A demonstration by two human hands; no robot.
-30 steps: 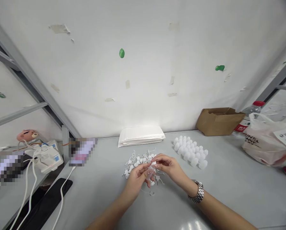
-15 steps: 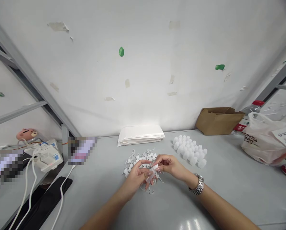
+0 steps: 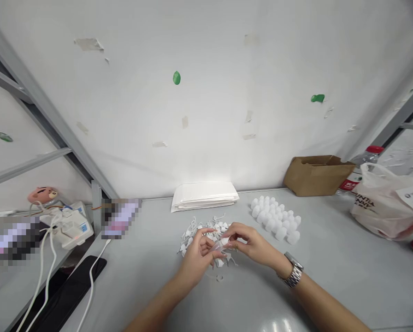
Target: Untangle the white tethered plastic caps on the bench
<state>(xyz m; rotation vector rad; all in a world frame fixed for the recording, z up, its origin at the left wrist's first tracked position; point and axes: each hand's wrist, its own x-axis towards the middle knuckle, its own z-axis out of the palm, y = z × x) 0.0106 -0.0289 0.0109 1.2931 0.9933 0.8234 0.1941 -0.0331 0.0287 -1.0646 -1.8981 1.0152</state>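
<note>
Translucent, the small piece (image 3: pixel 217 247) sits over a tangle of white corded parts (image 3: pixel 188 240), the left hand (image 3: pixel 195 256) pinching its body, the right hand (image 3: pixel 245 240) its white end (image 3: pixel 225 240). Keeping the 2 grips light and in line should serve best.

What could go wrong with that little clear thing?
The small clear piece might slip, since the left hand seems to hold it just with its fingers. If dropped, it could get mixed into the jumbled white pieces nearby. The right hand might also knock the white domed pieces grouped close by.
</note>
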